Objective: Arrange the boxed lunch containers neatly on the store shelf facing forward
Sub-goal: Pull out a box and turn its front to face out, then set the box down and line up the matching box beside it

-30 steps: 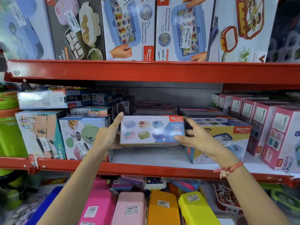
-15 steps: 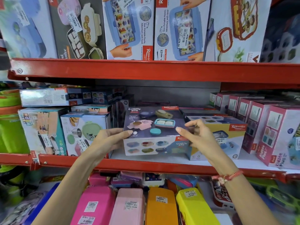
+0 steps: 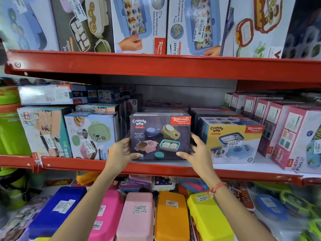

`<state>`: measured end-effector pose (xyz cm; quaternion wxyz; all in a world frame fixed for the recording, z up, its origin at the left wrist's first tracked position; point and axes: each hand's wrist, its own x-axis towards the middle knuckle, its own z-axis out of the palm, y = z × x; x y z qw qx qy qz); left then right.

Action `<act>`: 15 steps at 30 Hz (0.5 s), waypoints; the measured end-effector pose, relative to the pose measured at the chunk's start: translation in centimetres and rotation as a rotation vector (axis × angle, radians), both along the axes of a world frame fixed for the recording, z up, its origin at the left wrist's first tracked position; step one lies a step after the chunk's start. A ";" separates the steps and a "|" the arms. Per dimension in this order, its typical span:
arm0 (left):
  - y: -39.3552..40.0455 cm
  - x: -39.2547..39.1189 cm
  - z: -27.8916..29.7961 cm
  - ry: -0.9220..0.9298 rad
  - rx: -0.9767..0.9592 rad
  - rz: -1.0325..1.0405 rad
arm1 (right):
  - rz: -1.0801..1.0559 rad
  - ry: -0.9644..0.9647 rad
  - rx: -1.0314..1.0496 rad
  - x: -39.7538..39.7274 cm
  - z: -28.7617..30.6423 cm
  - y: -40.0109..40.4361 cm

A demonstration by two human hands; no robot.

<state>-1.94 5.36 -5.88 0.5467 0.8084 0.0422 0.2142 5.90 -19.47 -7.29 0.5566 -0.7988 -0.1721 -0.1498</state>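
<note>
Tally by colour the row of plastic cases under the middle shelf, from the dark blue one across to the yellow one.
Dark blue case: 1
Bright pink case: 1
Pale pink case: 1
Orange case: 1
Yellow case: 1
Total: 5

At six o'clock, loose plastic cases lie side by side: a blue case [image 3: 45, 220], a bright pink case [image 3: 111, 221], a pale pink case [image 3: 137, 223], an orange case [image 3: 171, 221] and a yellow case [image 3: 205, 221], each bearing a price sticker. A green jug [image 3: 10, 136] stands at nine o'clock. Green-rimmed tubs [image 3: 293, 200] lie at four o'clock.
</note>
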 end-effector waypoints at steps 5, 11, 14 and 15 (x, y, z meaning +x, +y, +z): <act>-0.6 0.8 -0.5 0.013 0.029 0.021 | -0.015 0.003 -0.019 0.2 -1.2 0.5; -0.3 1.4 -1.4 0.057 0.072 0.064 | -0.044 -0.031 -0.068 0.0 -1.6 0.2; 0.0 1.4 -1.8 0.066 0.084 0.079 | -0.058 -0.038 -0.089 -0.1 -1.6 0.0; 0.1 1.4 -1.8 0.070 0.086 0.078 | -0.055 -0.045 -0.096 -0.1 -1.7 0.0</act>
